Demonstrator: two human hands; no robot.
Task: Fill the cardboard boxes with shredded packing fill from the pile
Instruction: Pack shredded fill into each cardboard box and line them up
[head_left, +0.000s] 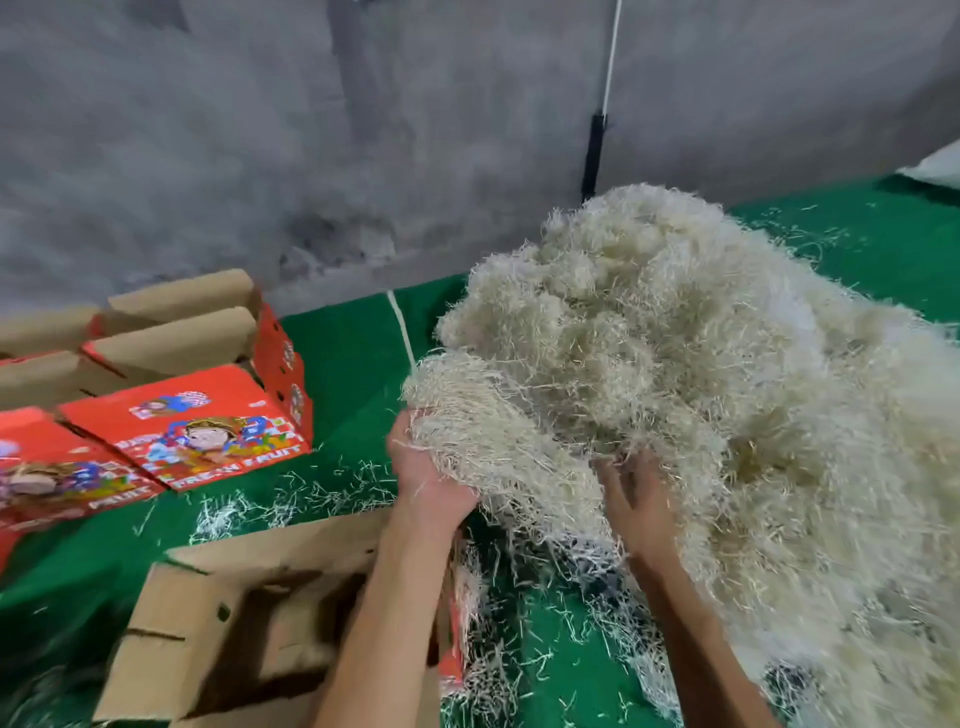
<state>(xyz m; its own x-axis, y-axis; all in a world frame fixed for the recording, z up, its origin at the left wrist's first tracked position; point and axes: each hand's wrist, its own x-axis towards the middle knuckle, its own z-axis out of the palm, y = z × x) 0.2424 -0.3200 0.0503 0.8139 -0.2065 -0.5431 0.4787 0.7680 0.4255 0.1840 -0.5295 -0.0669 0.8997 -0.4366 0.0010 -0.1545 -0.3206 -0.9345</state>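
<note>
Grey concrete wall (260, 156) far beyond the fingertips, filling the top of the view. Green mat (353, 353) spread under everything, bare patches left of and below the fingers. Big pale pile of shredded packing fill (727, 389) heaped to the right of and beyond both sets of fingers, the fingers dug into its near-left edge. Open brown cardboard box (208, 623) below and left of the left fingers, flaps up, brown inside showing, left forearm crossing above its right side. Red printed fruit boxes (197, 426) well to the left of the fingers, flaps open, set in a row against more boxes behind. Clump of fill (467, 426) cupped against the left palm, lifted at the pile's edge but not apart from it. Left hand (426, 478) palm-up beneath that clump, fingers curled round it and mostly buried. Right hand (634, 499) just right of the left, fingers spread and pushed into the strands; cannot tell whether gripping any. Loose strands (291, 493) scattered on the mat left of and below the fingers. Thin white cord (402, 332) on the mat beyond the left fingertips.
</note>
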